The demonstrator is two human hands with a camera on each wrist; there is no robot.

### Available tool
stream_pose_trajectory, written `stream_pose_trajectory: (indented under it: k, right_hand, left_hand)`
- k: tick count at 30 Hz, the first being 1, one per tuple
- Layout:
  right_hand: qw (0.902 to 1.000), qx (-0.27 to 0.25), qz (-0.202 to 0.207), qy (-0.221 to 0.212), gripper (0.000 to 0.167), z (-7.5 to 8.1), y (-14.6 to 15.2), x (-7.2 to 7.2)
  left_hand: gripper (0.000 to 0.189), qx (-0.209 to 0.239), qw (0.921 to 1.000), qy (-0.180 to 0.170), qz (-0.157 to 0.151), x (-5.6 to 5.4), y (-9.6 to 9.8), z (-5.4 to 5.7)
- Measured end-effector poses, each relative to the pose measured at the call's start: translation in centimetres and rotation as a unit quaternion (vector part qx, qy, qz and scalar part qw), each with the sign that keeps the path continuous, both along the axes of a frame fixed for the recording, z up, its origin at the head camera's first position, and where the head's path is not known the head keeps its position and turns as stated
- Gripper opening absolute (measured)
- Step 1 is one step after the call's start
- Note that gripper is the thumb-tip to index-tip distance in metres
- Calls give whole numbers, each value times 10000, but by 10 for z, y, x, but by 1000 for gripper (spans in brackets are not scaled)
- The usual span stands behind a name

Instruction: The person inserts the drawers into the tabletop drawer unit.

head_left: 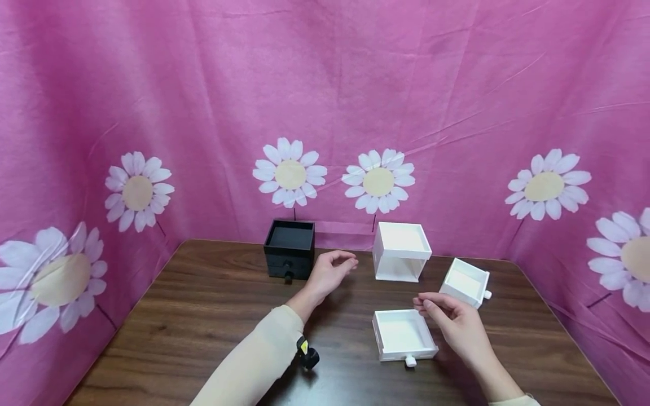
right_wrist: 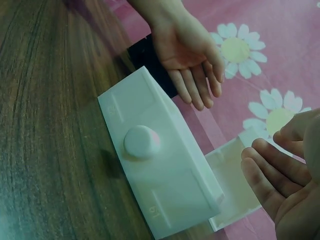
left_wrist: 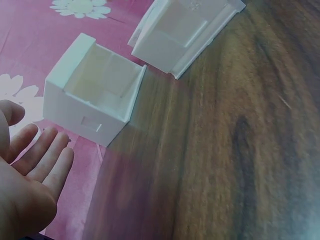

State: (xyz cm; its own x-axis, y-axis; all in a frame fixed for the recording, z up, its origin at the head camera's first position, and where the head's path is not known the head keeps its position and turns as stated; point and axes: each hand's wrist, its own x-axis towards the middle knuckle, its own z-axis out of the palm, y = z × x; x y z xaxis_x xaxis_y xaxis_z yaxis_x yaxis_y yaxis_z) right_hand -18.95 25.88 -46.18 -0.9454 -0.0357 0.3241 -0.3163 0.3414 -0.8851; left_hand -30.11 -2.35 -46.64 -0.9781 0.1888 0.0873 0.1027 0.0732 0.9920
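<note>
Loosely, left grip (head_left: 329, 275) released between black box (head_left: 276, 252) and white casing (head_left: 403, 237), right grip (head_left: 459, 324) released beside nearer white drawer (head_left: 393, 356).

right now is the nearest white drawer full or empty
Empty: the nearest white drawer shows only its bare inner floor.

My left hand (head_left: 329, 274), palm inward, is near the far edge of the desk (head_left: 167, 327), fingers (left_wrist: 60, 167) relaxed, lightly bent. My right hand (head_left: 461, 327) is farther from that edge, closer to the right one, similarly relaxed. Left forearm (head_left: 249, 361) sleeved, angled inward.
</note>
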Motion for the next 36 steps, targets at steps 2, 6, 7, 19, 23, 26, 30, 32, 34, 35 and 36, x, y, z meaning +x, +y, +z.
stream_pose_trajectory:
  k: [2,6,7,19,23,26,30,32,34,35,36]
  right_hand:
    - [10000,-11,12,-3,21,0,1,2]
    - [10000,-19,16,90,19,-1,1,6]
    - [9999,-14,18,115,19,-1,1,7]
    - [9991,374,-109,150,19,-6,10,22]
    - [9990,379,-161,172,19,-6,11,27]
    - [9990,342,-188,198,20,-6,14,31]
    - [9990,308,-217,235,19,-9,15,36]
    - [9996,126,-152,206,19,-11,16,39]
    - [9997,39,-127,206,19,-13,17,42]
    - [9997,24,-132,199,19,-14,18,44]
    - [9997,20,-163,187,19,-15,18,45]
  left_hand:
    - [22,-49,10000,21,10,-1,1,1]
    - [23,-137,9998,20,116,-4,5,3]
    - [23,-156,9998,1,140,-5,6,3]
    - [23,-330,9994,15,98,-6,16,6]
    - [24,-387,9992,130,58,-8,19,7]
    - [25,-403,9990,176,48,-11,22,8]
    - [25,-364,9992,171,56,-13,26,8]
    - [26,-312,9994,149,42,-13,28,7]
    - [28,-292,9995,132,33,-13,30,6]
    - [29,-288,9995,139,29,-14,31,6]
    - [29,-287,9995,132,32,-14,31,6]
